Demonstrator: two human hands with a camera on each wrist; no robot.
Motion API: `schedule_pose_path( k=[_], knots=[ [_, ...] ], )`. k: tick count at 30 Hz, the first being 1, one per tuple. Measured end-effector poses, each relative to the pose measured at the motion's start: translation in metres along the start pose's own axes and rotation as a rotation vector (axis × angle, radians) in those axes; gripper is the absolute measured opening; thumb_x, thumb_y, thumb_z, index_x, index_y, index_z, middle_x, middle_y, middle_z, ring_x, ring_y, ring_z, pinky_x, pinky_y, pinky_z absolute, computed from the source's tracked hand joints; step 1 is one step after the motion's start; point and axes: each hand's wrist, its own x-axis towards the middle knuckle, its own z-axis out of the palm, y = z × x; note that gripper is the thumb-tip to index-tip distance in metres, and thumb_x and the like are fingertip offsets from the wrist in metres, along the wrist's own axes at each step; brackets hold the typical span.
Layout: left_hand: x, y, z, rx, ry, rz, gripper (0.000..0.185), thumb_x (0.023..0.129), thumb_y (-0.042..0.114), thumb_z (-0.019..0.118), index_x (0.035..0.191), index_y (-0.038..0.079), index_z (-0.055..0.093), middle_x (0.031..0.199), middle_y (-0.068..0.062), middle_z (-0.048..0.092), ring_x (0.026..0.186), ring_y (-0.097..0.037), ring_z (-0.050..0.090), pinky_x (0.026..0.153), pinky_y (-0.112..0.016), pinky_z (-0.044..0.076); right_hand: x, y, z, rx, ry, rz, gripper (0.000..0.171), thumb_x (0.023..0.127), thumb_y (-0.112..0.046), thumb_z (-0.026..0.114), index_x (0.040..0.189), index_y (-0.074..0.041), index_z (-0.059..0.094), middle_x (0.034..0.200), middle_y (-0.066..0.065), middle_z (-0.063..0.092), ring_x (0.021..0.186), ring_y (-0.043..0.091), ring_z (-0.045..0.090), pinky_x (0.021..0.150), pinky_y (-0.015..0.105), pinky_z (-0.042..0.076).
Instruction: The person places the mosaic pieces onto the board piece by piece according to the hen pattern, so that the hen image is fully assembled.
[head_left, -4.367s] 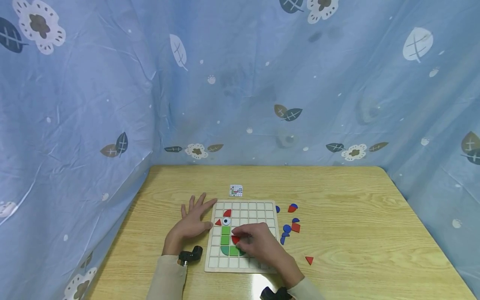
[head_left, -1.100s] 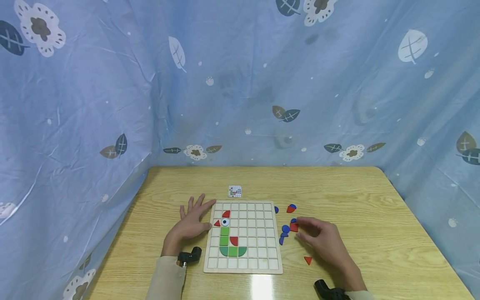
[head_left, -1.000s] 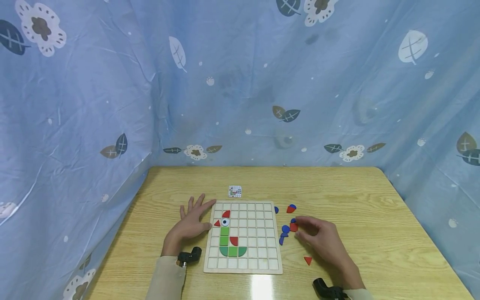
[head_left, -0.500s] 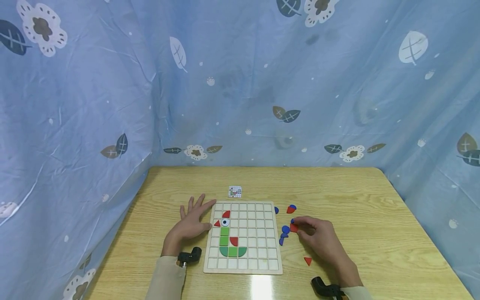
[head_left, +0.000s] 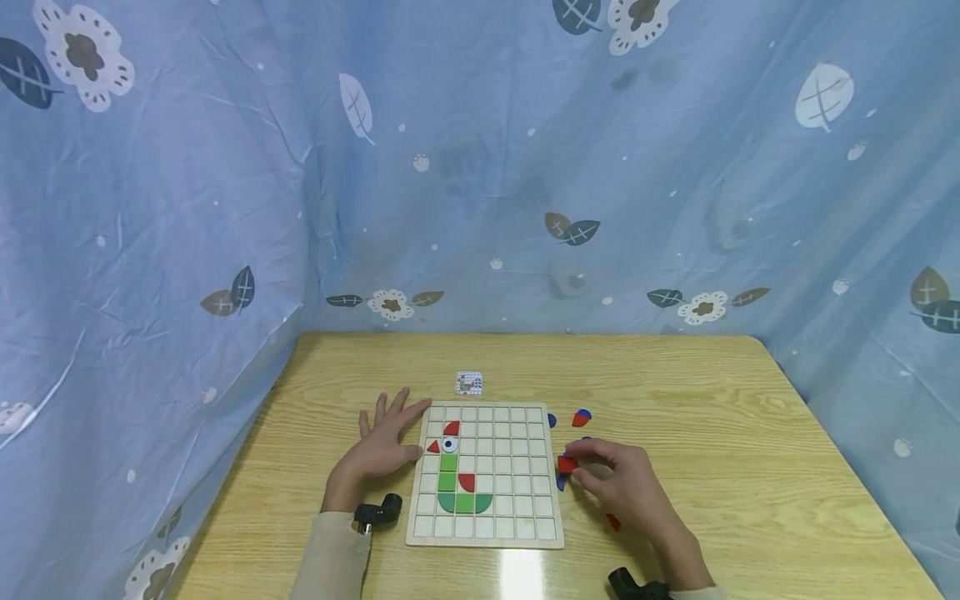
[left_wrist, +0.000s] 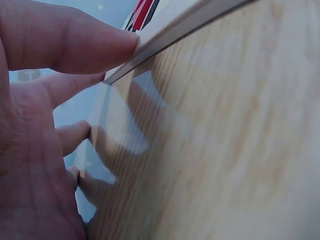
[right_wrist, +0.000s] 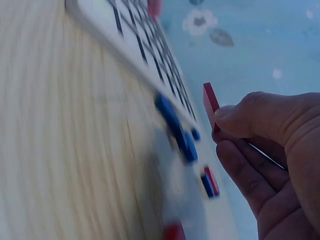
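Observation:
My right hand (head_left: 624,482) pinches a red square tile (head_left: 566,465) between thumb and fingers, above the loose pieces beside the wooden grid board (head_left: 517,529). The right wrist view shows this red tile (right_wrist: 210,102) edge-on, raised off the table. My left hand (head_left: 381,448) is spread at the board's left side, its thumb (left_wrist: 107,52) and index fingertip touching the board's edge. On the board, green squares (head_left: 447,482), green quarter circles (head_left: 483,502), red quarter circles (head_left: 467,482), a red triangle (head_left: 433,447) and an eye tile (head_left: 450,445) form a bird-like figure.
Right of the board lie blue pieces (head_left: 552,421), partly hidden by my hand, and a red piece (head_left: 581,420) against a blue one. A red triangle (head_left: 612,522) lies below my right wrist. A small picture card (head_left: 469,383) lies behind the board. A blue curtain (head_left: 480,208) surrounds the table.
The red quarter circle was left on the board. My right hand then went right to the loose pieces, picked up the red square and is moving left with it. The left hand stays.

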Motion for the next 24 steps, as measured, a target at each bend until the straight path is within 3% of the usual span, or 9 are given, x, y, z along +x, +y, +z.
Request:
schedule_pose_path(
  k=[8,15,24],
  knots=[
    [-0.001,0.0,0.0,-0.009,-0.004,0.001,0.086,0.087,0.011,0.071,0.169,0.02,0.045,0.185,-0.021,0.007,0.167,-0.052,-0.018,0.123,-0.079,-0.02,0.009,-0.018,0.032,0.023,-0.06,-0.116,0.028,0.09,0.002,0.084,0.115,-0.009,0.083,0.109,-0.003,0.085,0.095,0.009,0.079,0.086,0.036,0.067],
    [0.0,-0.001,0.0,-0.015,-0.003,0.008,0.085,0.088,0.011,0.071,0.169,0.02,0.045,0.184,-0.021,0.007,0.167,-0.052,-0.017,0.123,-0.079,-0.02,0.016,-0.035,0.055,0.068,-0.148,-0.131,0.028,0.093,0.001,0.082,0.119,-0.007,0.083,0.117,0.002,0.084,0.106,0.014,0.08,0.095,0.035,0.065],
    [-0.001,-0.001,-0.002,-0.01,-0.019,0.028,0.085,0.09,0.011,0.07,0.17,0.019,0.042,0.184,-0.023,0.005,0.167,-0.054,-0.018,0.122,-0.08,-0.021,0.024,-0.044,0.079,0.061,-0.195,-0.179,0.028,0.093,0.002,0.08,0.119,-0.008,0.083,0.117,0.001,0.084,0.109,0.012,0.079,0.096,0.034,0.065]
  ],
)
